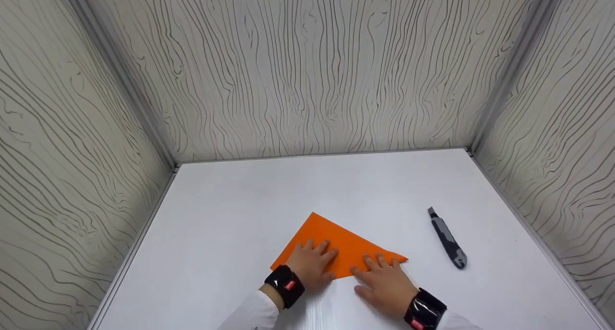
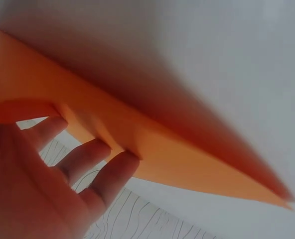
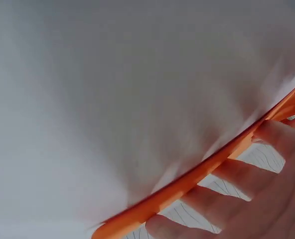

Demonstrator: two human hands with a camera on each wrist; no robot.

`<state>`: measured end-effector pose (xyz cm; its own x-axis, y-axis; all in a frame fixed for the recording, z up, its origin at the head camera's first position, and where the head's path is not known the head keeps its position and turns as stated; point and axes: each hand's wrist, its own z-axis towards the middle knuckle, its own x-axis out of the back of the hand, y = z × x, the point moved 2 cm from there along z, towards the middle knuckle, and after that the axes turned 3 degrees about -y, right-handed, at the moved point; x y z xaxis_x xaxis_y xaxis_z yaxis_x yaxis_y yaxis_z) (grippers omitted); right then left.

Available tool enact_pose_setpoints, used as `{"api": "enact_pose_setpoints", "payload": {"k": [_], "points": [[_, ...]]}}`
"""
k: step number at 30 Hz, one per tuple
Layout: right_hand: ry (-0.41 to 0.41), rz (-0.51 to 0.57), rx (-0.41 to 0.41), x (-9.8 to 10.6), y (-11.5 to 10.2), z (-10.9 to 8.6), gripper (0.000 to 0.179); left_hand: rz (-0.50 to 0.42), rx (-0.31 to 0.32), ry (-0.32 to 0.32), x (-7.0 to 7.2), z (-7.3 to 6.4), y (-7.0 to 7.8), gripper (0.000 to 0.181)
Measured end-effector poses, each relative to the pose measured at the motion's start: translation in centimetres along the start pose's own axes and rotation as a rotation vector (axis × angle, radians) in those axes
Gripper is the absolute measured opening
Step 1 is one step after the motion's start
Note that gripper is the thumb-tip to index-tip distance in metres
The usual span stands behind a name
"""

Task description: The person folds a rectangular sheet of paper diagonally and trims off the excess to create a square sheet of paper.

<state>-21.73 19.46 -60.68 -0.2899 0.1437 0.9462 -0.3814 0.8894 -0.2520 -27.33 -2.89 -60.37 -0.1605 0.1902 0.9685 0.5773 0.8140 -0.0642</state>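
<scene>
A folded sheet of orange paper point(image 1: 346, 246) lies on the white table, one corner pointing away from me and another to the right. My left hand point(image 1: 310, 265) rests on its left part with the fingers spread. In the left wrist view the left fingertips point(image 2: 122, 167) press against the paper point(image 2: 157, 154), whose layers part slightly at the tip. My right hand point(image 1: 384, 284) lies at the near right edge, fingers spread, fingertips on the paper. The right wrist view shows those fingers point(image 3: 242, 174) lined up along the paper's edge point(image 3: 187, 186).
A grey and black utility knife point(image 1: 448, 238) lies on the white table point(image 1: 230, 200) to the right of the paper. Wood-grain panels point(image 1: 307, 70) stand at the back and on both sides of the table.
</scene>
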Motion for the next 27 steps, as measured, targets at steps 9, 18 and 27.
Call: {"api": "enact_pose_setpoints", "payload": {"k": [9, 18, 27], "points": [[-0.053, -0.018, 0.099, 0.4, 0.8, -0.8, 0.056, 0.002, -0.001, 0.007, -0.1, 0.1, -0.1, 0.064], [-0.043, -0.016, 0.123, 0.1, 0.6, -1.1, 0.062, 0.126, 0.007, 0.043, 0.3, -0.3, 1.4, 0.053], [-0.058, -0.001, 0.105, 0.2, 1.0, -0.7, 0.063, 0.283, -0.065, 0.056, 0.6, -1.6, 3.9, 0.023]]}}
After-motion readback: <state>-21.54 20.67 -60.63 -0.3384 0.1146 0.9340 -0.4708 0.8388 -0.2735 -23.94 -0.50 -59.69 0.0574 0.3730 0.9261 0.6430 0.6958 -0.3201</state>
